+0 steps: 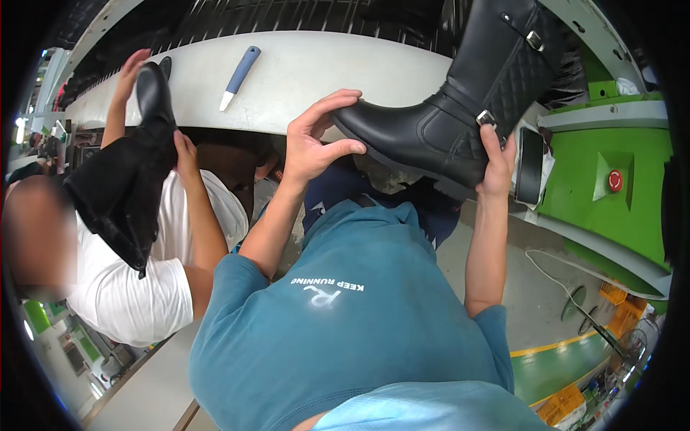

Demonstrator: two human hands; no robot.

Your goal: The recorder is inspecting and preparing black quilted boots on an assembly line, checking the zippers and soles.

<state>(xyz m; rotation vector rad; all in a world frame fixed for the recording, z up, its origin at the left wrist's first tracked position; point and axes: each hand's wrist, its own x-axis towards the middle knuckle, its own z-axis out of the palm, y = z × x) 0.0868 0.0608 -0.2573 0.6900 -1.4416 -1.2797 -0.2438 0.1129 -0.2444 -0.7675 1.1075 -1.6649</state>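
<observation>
A tall black boot [424, 129] with buckled straps and a quilted shaft is held between my two hands, its toe pointing left. My left hand [314, 136] cups the toe, thumb under the sole's front edge and fingers over the top. At the heel and ankle, my right hand [497, 159] grips the boot just below a silver buckle [486, 117]. The shaft leans up and to the right, beyond the top edge of the view. On the white bench top to the left lies a blue-handled tool [241, 77] with a pale tip.
Left of me, a person in a white shirt [136, 302] holds another black boot [147, 136]. The white bench [309, 65] runs along a conveyor of dark rollers [287, 16]. To the right stands a green machine [600, 172] with a red button [615, 180]; a black phone-like object [530, 165] rests beside it.
</observation>
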